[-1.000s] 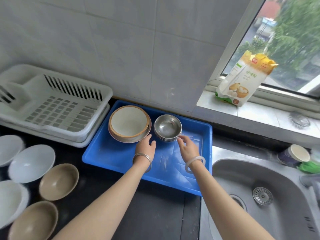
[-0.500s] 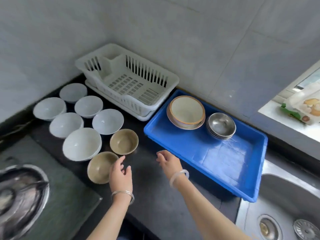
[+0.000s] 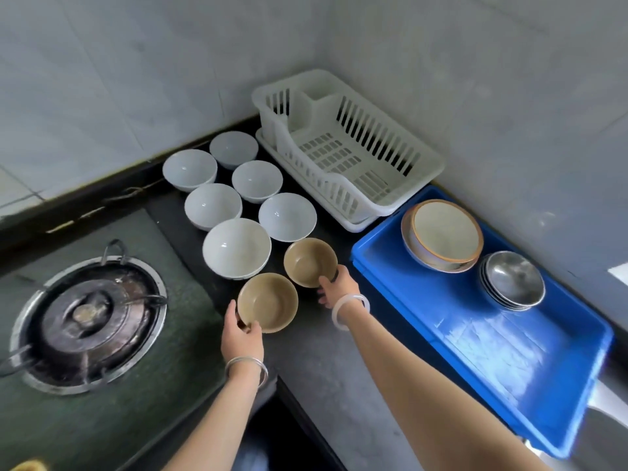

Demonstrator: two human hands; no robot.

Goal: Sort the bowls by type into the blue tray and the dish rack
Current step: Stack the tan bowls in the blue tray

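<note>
Two tan bowls sit on the dark counter. My left hand (image 3: 242, 338) grips the near tan bowl (image 3: 267, 302) at its front rim. My right hand (image 3: 336, 287) holds the far tan bowl (image 3: 310, 262) at its right rim. Several white bowls (image 3: 237, 248) stand in a cluster behind them. The white dish rack (image 3: 346, 158) at the back holds nothing. The blue tray (image 3: 509, 351) on the right carries a stack of orange-rimmed bowls (image 3: 443, 234) and a stack of steel bowls (image 3: 513, 278) at its far end.
A gas burner (image 3: 88, 317) sits in the stove top on the left. Tiled walls meet in a corner behind the rack. The counter's front edge runs below my arms. A sliver of steel sink (image 3: 605, 419) shows at the right edge.
My hands left the blue tray and swung left to the counter. Each now grips a tan bowl; half a second ago both hovered open near them.
</note>
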